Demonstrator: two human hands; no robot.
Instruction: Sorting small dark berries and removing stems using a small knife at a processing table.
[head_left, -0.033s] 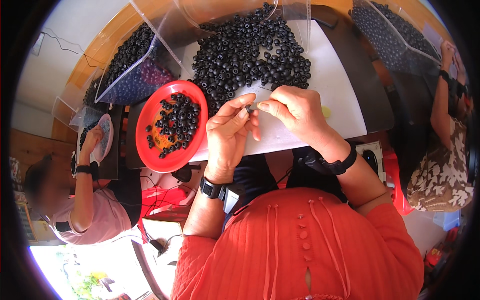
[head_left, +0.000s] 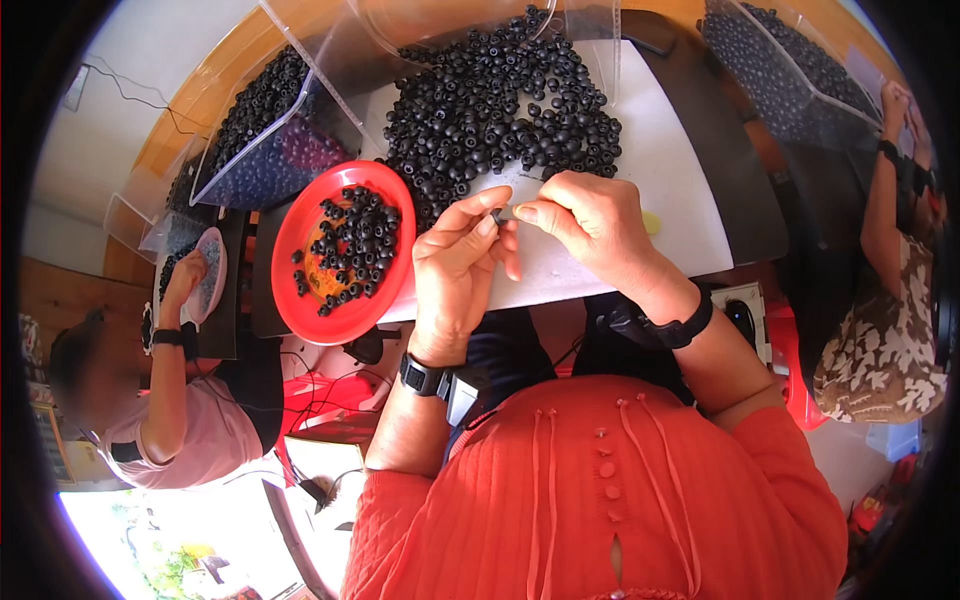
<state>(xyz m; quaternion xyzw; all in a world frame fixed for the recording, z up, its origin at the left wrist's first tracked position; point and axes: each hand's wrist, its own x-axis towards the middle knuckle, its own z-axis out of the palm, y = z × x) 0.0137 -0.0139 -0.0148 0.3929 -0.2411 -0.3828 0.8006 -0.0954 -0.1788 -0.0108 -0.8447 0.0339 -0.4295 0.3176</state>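
My left hand [head_left: 455, 265] is held up over the near edge of the white board, its thumb and fingertips pinching a small black part [head_left: 497, 215]. Close against it, my right hand [head_left: 590, 225] pinches a thin greyish piece [head_left: 507, 213] whose kind is too small to tell; its tip meets the black part. A heap of small round black parts with holes [head_left: 480, 110] covers the far half of the white board [head_left: 670, 190]. To the left of my left hand, a red plate [head_left: 290, 235] holds more of these black parts.
Clear plastic bins [head_left: 255, 160] full of black parts stand at the far left, another clear bin [head_left: 790, 75] at the far right. A person [head_left: 165, 420] works at the left beside a pale plate [head_left: 208, 275]; another person [head_left: 880, 330] is at the right. A yellowish disc [head_left: 652, 223] lies on the board.
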